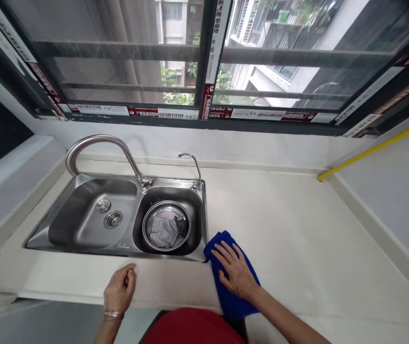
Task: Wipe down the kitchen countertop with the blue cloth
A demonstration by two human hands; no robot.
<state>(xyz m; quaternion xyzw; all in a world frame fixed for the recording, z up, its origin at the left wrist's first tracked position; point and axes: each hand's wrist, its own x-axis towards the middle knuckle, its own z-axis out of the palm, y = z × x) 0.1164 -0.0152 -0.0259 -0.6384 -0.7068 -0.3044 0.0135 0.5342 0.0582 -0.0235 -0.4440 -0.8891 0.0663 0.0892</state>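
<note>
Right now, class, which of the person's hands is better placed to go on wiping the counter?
Right. The right hand lies flat on the blue cloth beside the sink; the left hand rests loosely curled at the counter edge, touching no cloth.

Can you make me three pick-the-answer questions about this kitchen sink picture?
1. Where is the right hand?
A. on the blue cloth
B. inside the sink
C. on the tap

2. How many basins has the shiny steel sink?
A. one
B. two
C. three

3. How is the left hand?
A. gripping a cup
B. loosely curled, resting at the pale countertop edge
C. pressed flat on the window

A: its palm lies flat on the blue cloth beside the sink.
B: two bowls sit side by side.
B: it holds nothing visible on the pale countertop.
</note>
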